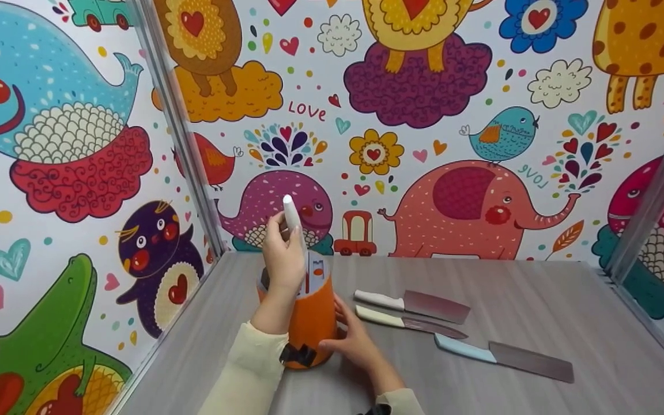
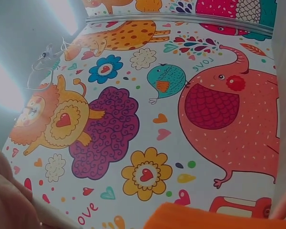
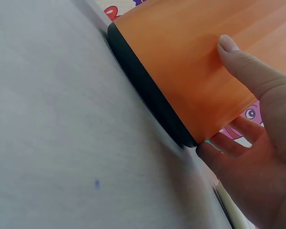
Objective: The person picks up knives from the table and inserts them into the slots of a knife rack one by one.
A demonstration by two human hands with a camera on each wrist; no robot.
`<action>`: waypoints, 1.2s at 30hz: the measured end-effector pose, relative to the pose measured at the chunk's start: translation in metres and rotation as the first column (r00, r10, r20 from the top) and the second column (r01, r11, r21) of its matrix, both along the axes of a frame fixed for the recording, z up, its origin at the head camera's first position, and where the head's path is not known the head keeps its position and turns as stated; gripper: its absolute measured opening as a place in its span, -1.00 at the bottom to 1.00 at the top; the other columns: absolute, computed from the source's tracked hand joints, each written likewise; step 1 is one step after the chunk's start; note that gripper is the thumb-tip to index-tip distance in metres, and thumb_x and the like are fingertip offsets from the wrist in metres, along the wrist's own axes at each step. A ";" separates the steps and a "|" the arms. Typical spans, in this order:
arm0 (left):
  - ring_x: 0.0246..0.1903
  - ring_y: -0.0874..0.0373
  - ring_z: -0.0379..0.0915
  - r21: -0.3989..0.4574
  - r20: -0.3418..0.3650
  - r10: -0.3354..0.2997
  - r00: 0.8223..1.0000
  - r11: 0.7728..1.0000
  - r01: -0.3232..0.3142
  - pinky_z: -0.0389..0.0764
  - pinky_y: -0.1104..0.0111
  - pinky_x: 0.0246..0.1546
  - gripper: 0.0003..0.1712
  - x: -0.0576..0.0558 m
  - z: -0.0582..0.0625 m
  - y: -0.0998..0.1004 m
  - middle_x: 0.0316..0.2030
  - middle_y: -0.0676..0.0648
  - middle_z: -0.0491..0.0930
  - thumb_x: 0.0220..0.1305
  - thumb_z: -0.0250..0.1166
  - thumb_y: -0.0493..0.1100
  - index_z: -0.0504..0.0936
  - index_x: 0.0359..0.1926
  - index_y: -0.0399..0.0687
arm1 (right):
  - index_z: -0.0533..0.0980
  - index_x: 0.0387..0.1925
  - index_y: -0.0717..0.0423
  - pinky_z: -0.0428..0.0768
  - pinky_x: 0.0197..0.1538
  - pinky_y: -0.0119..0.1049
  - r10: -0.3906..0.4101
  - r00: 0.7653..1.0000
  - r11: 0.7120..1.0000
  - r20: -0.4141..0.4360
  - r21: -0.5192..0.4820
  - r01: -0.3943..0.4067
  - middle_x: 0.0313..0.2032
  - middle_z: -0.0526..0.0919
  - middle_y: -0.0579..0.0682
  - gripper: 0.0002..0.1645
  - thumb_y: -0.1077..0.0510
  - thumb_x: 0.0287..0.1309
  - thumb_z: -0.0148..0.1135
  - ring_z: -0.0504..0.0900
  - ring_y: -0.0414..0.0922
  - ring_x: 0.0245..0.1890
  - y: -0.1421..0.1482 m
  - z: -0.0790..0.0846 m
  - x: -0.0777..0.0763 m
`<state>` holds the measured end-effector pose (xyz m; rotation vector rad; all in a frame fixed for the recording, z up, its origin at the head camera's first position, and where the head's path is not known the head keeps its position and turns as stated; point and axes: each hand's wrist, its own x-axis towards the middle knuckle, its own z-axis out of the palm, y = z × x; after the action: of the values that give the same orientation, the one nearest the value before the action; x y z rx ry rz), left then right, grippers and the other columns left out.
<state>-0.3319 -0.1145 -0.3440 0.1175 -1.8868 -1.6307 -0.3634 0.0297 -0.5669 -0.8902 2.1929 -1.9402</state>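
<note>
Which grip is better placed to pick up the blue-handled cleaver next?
Probably the right grip: it holds the orange holder from the side nearer the blue-handled cleaver, while the left grip holds a white handle above the holder.

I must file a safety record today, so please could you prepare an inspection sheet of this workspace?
Surface: grey-brown table; small blue spot on it.
Job's things: orange holder, upright; white handle above it; white-handled cleaver, cream-handled knife and blue-handled cleaver lie to the right.
Clutter: nothing seen.
Hands: left hand grips the white handle; right hand holds the orange holder's side, low.
Cables: pale looped line in the left wrist view; cannot tell whether it is a cord.
Surroundings: walls printed with cartoon animals; metal strips at the corners.
</note>
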 end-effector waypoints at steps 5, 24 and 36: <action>0.15 -0.09 0.47 0.016 0.030 0.004 1.000 1.000 -0.005 0.53 0.02 0.23 -0.54 -0.004 -0.012 -0.001 0.22 -0.19 0.48 0.45 0.14 -0.25 0.37 0.32 -0.09 | 0.04 0.53 -0.27 0.35 0.38 0.20 -0.007 1.000 1.000 -0.004 -0.008 0.007 0.44 0.28 0.09 0.17 0.03 0.01 0.53 0.31 0.19 0.40 -0.001 -0.003 0.002; 0.16 -0.12 0.51 -0.081 0.044 0.011 0.999 0.997 -0.008 0.54 -0.01 0.21 -0.59 -0.011 -0.042 0.001 0.19 -0.24 0.55 0.44 0.13 -0.29 0.43 0.27 -0.16 | 0.10 0.51 -0.28 0.44 0.33 0.17 0.030 0.999 0.998 -0.036 -0.061 -0.032 0.41 0.35 0.00 0.08 0.09 0.05 0.49 0.37 0.13 0.37 0.002 -0.006 0.002; 0.13 -0.12 0.53 -0.153 0.063 0.024 0.998 0.988 -0.014 0.55 -0.01 0.18 -0.58 -0.014 -0.038 0.001 0.16 -0.25 0.57 0.44 0.14 -0.27 0.45 0.28 -0.15 | 0.14 0.50 -0.21 0.40 0.35 0.19 0.040 0.999 0.995 -0.020 -0.092 -0.042 0.42 0.34 0.04 0.07 0.14 0.03 0.50 0.37 0.11 0.38 0.006 -0.004 -0.001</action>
<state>-0.3460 -0.1130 -0.3824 0.1245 -2.0461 -1.4798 -0.3648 0.0362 -0.5708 -0.9617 2.0920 -2.0374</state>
